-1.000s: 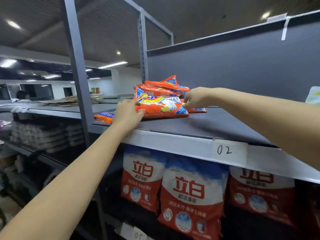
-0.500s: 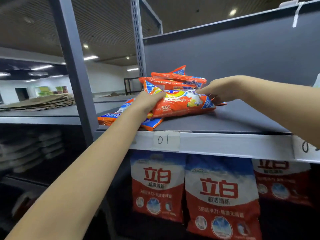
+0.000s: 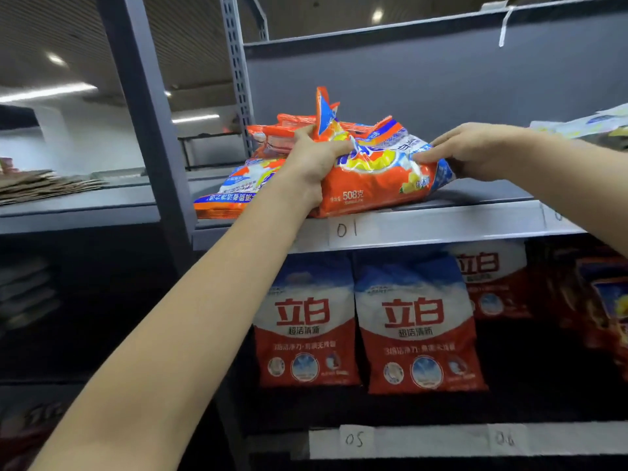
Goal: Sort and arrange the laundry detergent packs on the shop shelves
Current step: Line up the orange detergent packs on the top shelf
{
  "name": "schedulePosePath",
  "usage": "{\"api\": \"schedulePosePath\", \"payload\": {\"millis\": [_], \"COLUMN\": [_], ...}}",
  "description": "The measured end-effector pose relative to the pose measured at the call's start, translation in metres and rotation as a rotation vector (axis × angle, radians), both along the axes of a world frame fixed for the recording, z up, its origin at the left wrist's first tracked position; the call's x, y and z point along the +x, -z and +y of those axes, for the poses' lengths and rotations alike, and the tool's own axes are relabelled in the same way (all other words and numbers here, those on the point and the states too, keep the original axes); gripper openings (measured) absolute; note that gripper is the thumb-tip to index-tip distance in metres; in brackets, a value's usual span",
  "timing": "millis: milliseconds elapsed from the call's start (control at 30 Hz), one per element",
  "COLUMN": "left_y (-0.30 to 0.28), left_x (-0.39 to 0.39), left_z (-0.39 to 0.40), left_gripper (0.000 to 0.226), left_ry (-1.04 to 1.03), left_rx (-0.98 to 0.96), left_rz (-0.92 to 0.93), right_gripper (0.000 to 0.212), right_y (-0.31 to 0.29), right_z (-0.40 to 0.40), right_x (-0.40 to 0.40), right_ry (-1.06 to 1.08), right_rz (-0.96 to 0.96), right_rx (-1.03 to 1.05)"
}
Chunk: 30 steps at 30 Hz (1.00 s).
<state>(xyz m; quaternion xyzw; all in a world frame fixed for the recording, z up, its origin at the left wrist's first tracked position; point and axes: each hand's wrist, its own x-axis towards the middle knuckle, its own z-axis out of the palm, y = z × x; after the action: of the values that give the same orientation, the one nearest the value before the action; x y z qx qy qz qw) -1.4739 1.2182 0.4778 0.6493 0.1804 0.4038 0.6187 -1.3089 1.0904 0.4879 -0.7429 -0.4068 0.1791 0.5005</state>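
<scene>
- The orange pack (image 3: 373,185) sits at the near edge of the top shelf (image 3: 441,222).
- The left hand (image 3: 314,161) squeezes its left end, fingers curled tight.
- The right hand (image 3: 475,151) pinches its right end.

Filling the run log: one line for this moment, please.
left hand grips orange detergent pack | right hand pinches its other end | pack on shelf 01

Single head-worn wide-angle view, close to the shelf unit (image 3: 424,226), facing forward and slightly up at its upper tier, lower tiers below, both forearms reaching in from the near edge
</scene>
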Motion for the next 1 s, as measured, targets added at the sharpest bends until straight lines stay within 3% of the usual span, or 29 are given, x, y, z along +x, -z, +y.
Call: {"api": "schedulePosePath", "payload": {"millis": [67, 200, 367, 500, 567, 700, 1000], "left_y": [0.002, 0.011, 0.022, 0.036, 0.047, 0.075, 0.156], "left_x": [0.007, 0.027, 0.052, 0.069, 0.079, 0.113, 0.208], "left_z": [-0.005, -0.021, -0.074, -0.13, -0.162, -0.22, -0.336], "left_gripper": [0.054, 0.011, 0.009, 0.008, 0.01, 0.01, 0.015], "left_ry": [0.031, 0.165, 0.324, 0.461, 0.525, 0.564, 0.665], "left_rx": [-0.014, -0.107, -0.138, -0.133, -0.143, -0.107, -0.267], "left_rz": [-0.064, -0.241, -0.424, -0.463, -0.432, -0.299, -0.04], "right_gripper": [0.032, 0.027, 0.044, 0.044, 0.04, 0.058, 0.033], "right_y": [0.003, 0.006, 0.011, 0.035, 0.057, 0.109, 0.203], "right_z": [-0.022, -0.075, -0.148, -0.211, -0.244, -0.308, -0.427], "right_x": [-0.001, -0.003, -0.007, 0.002, 0.009, 0.026, 0.087], "right_ry": [0.026, 0.093, 0.124, 0.095, 0.085, 0.146, 0.445], "right_rz": [-0.008, -0.071, -0.097, -0.039, 0.01, 0.047, 0.282], "right_rx": [0.081, 0.258, 0.38, 0.378, 0.382, 0.394, 0.375]}}
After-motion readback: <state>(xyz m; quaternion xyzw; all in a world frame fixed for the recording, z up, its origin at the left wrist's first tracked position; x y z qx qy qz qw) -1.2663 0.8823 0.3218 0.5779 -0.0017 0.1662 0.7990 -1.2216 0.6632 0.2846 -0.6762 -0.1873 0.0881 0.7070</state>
